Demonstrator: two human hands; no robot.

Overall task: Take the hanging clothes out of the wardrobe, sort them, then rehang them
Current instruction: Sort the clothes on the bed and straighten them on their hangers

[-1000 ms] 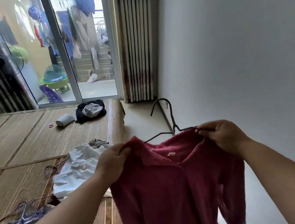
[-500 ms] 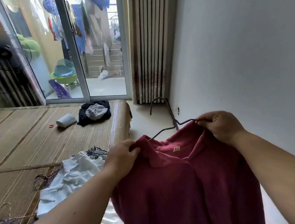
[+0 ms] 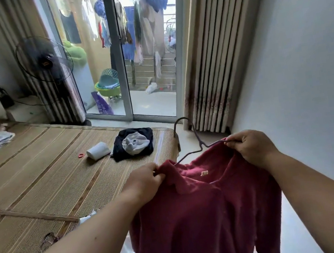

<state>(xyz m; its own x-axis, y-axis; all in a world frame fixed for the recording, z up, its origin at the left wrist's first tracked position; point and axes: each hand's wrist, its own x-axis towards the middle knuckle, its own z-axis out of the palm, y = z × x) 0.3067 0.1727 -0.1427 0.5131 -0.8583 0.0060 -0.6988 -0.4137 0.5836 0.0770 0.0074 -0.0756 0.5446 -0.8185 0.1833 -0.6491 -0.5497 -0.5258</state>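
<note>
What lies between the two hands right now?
Head view: the red shirt's collar and the wire hanger stretch from the left hand to the right hand.

No legible text anywhere in view. Candidates checked:
- Small pale tag sewn inside the collar of the maroon shirt, near centre: print too small to read
- Purple bag, far, left of centre: pale marks along its face, blurred
- Fan, far left: orange spot on the hub, unreadable
</note>
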